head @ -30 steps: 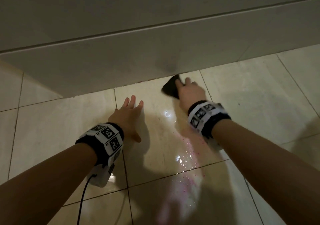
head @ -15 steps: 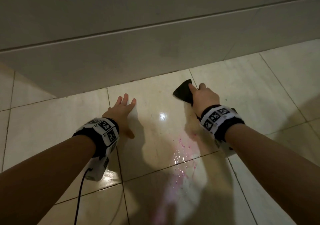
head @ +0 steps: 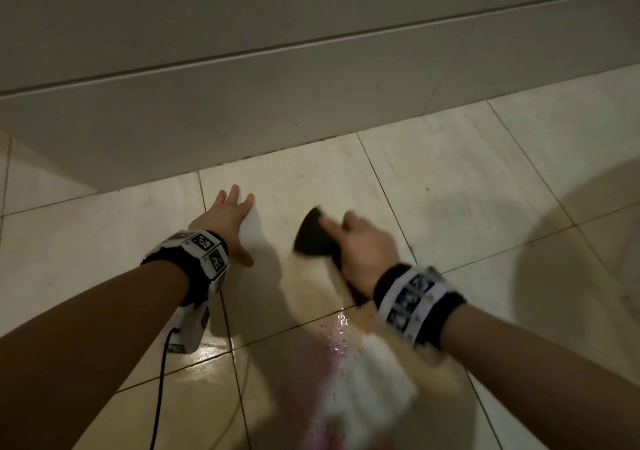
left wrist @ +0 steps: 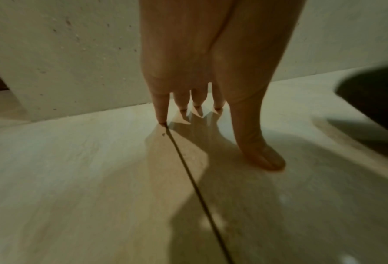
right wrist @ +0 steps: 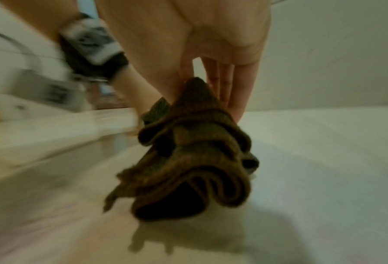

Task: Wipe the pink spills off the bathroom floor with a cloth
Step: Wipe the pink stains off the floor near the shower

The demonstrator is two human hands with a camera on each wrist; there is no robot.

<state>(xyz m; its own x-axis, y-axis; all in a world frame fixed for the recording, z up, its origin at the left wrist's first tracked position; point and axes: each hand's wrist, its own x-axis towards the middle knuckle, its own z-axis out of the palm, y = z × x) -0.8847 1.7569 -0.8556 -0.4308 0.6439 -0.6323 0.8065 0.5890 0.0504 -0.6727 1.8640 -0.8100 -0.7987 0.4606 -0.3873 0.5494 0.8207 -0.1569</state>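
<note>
A dark bunched cloth [head: 313, 238] lies on the beige floor tiles, gripped by my right hand [head: 346, 241], whose image is blurred. In the right wrist view the thumb and fingers [right wrist: 240, 89] pinch the top of the cloth [right wrist: 195, 160], and its folds hang down to the floor. The pink spill [head: 337, 342] is a wet speckled patch on the near side of that hand, trailing into a pink smear [head: 320, 411]. My left hand [head: 239, 227] is pressed flat on the tile left of the cloth, its straight fingers [left wrist: 160, 107] touching the floor.
A grey tiled wall [head: 311, 110] meets the floor just beyond both hands. A black cable [head: 161, 380] runs from the left wrist device toward me. A bright reflection [head: 370, 390] lies on the wet tile beside the smear. Open floor [head: 502, 189] stretches to the right.
My right hand has pulled the cloth away from the foot of the wall, back toward me and the spill. The left hand has stayed flat on the tile.
</note>
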